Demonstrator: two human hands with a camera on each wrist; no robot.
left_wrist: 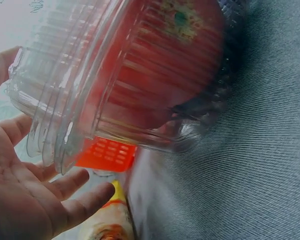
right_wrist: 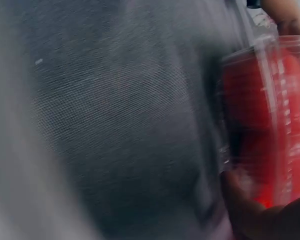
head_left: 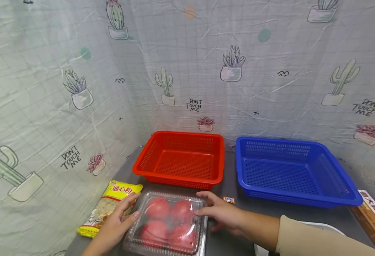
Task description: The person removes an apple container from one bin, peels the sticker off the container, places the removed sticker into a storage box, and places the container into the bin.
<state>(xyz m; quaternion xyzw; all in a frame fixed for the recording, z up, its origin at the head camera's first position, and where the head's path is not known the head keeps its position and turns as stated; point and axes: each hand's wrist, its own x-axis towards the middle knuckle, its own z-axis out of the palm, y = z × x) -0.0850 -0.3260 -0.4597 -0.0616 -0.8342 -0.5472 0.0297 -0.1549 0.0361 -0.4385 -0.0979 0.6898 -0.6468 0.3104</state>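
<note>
A clear plastic clamshell box [head_left: 171, 224] of several red tomatoes lies on the dark tabletop in front of me, its ribbed lid closed. My left hand [head_left: 118, 220] is along the box's left side, fingers spread and mostly straight. In the left wrist view the thumb of this left hand [left_wrist: 35, 185] is at the lid's edge and the tomato [left_wrist: 165, 65] shows through the wall. My right hand [head_left: 222, 213] reaches to the right side, index finger and thumb extended at the lid's edge. The right wrist view shows a finger of the right hand [right_wrist: 255, 215] by the box [right_wrist: 270, 100].
A red basket [head_left: 178, 179] stands behind the box, a blue basket [head_left: 290, 201] to its right. A yellow pasta bag [head_left: 101, 209] lies at left, with a small orange-and-white packet [head_left: 228, 200] right of the box. A white tray [head_left: 325, 226] and brown carton [head_left: 371, 227] are at right.
</note>
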